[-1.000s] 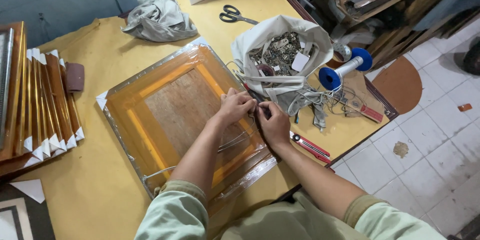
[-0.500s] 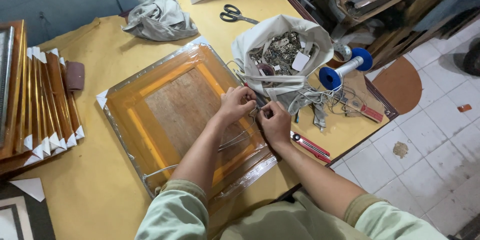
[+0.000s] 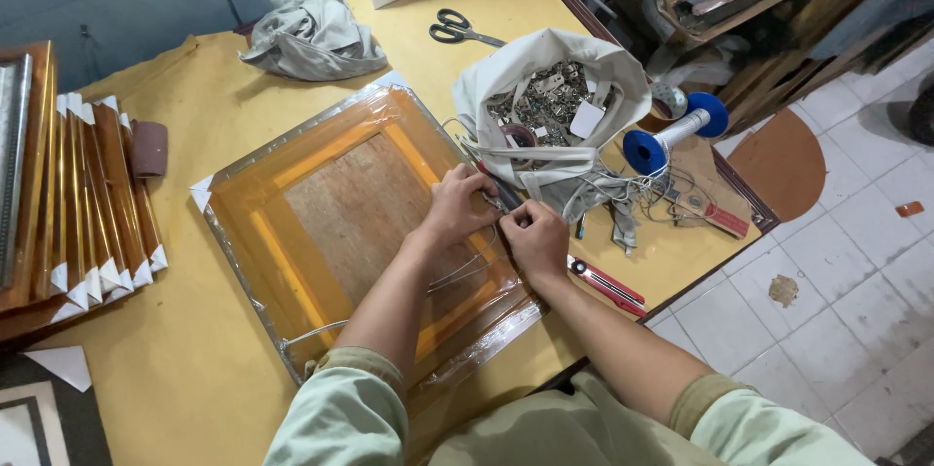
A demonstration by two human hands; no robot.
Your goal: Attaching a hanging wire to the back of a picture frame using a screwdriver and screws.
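Head view: one person, two bare hands, both at the right edge of one picture frame (image 3: 341,223) that lies back-up and flat on the desk (image 3: 195,116), wrapped in clear film.
Left hand: the left hand (image 3: 457,205) rests on the frame's edge, fingers curled and pressed down, seemingly steadying it; what they pinch, if anything, I cannot tell.
Right hand: the right hand (image 3: 533,237) sits just beside the left, fingers bunched together on something small at the frame's edge; too small to tell what.
Wire: a thin wire (image 3: 462,271) loops across the frame's back just below the fingers.
Beyond the fingers: one white cloth bag (image 3: 545,96) of small metal fittings, mouth open toward the hands, so within easy reach.
Right of the fingers: one blue spool (image 3: 676,130) and one red utility knife (image 3: 608,284), both near.
Farther off: one pair of scissors (image 3: 462,28), one crumpled grey cloth (image 3: 316,33).
Far left: a stack of gilt frames (image 3: 68,194) on edge, number unclear.
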